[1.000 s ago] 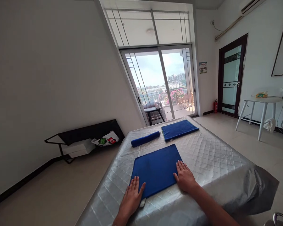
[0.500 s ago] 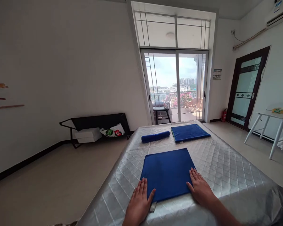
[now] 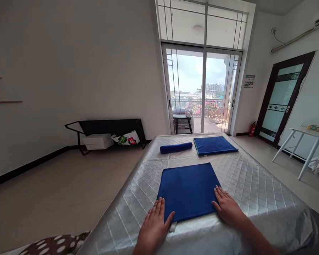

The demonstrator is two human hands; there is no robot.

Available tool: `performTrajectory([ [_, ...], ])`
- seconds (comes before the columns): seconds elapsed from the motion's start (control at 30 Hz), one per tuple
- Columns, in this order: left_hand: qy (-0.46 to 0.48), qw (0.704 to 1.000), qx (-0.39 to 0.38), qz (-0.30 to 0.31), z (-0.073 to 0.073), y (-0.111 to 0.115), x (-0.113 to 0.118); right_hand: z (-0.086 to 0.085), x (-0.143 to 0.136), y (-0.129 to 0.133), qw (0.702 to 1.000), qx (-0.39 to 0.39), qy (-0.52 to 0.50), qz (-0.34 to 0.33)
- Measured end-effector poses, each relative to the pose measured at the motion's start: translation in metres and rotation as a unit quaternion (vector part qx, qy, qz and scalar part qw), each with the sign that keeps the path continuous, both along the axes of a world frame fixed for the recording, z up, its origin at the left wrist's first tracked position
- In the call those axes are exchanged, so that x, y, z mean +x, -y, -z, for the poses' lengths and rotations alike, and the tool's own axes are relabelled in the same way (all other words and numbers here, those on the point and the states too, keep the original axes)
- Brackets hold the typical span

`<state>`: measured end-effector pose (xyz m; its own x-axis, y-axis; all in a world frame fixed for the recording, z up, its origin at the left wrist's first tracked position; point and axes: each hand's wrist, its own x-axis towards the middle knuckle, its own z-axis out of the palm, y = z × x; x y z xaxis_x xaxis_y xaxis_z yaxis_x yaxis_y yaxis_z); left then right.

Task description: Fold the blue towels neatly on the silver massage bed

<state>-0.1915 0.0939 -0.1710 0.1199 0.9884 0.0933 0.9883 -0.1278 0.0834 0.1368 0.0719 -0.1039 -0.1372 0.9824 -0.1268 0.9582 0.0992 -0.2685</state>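
A blue cloth (image 3: 188, 191), folded into a flat rectangle, lies in front of me on a silver quilted cover (image 3: 127, 216). My left hand (image 3: 155, 221) rests flat at its near left corner, fingers stretched out and thumb apart. On the right edge lies my right hand (image 3: 227, 205), also flat and open. A small pale tag (image 3: 173, 226) sticks out from under the near edge. Farther off are a rolled blue cloth (image 3: 175, 148) and, to its right, another folded blue cloth (image 3: 215, 145) with a thin green edge.
A black low rack (image 3: 111, 127) by the left wall holds white boxes (image 3: 98, 141) and a printed bag (image 3: 126, 138). Brown spotted fabric (image 3: 55, 245) shows at lower left. A white table (image 3: 308, 132) stands right, near a dark-framed door (image 3: 287, 99). Sliding glass doors (image 3: 202, 88) are at the back.
The camera view has tilted and shifted slightly, bringing the spotted fabric into sight at lower left. Both hands stay flat on the cloth's sides, almost unmoved.
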Motion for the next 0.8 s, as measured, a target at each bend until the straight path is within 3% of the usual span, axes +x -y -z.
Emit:
performTrajectory([
  [0.13,0.007,1.000,-0.002,-0.006,-0.007,0.002,0.002,-0.015,0.004,-0.014,0.999,-0.024,0.021,-0.021],
  [0.3,0.004,1.000,-0.005,0.004,-0.010,0.002,0.001,-0.033,-0.004,-0.065,0.999,0.038,0.019,-0.023],
  [0.4,-0.012,1.000,-0.027,-0.009,-0.008,0.004,-0.005,-0.028,-0.011,-0.089,0.997,0.077,0.005,0.005],
  [0.53,-0.037,0.998,-0.047,-0.010,-0.009,0.003,-0.002,-0.007,-0.016,-0.099,0.998,0.055,-0.007,0.033],
  [0.63,-0.015,0.997,-0.002,0.078,-0.027,-0.008,0.033,0.000,-0.017,-0.097,0.997,0.058,-0.015,0.038],
  [0.8,0.027,0.962,0.050,0.266,-0.063,-0.056,0.136,0.000,-0.016,-0.096,0.997,0.068,-0.012,0.035],
])
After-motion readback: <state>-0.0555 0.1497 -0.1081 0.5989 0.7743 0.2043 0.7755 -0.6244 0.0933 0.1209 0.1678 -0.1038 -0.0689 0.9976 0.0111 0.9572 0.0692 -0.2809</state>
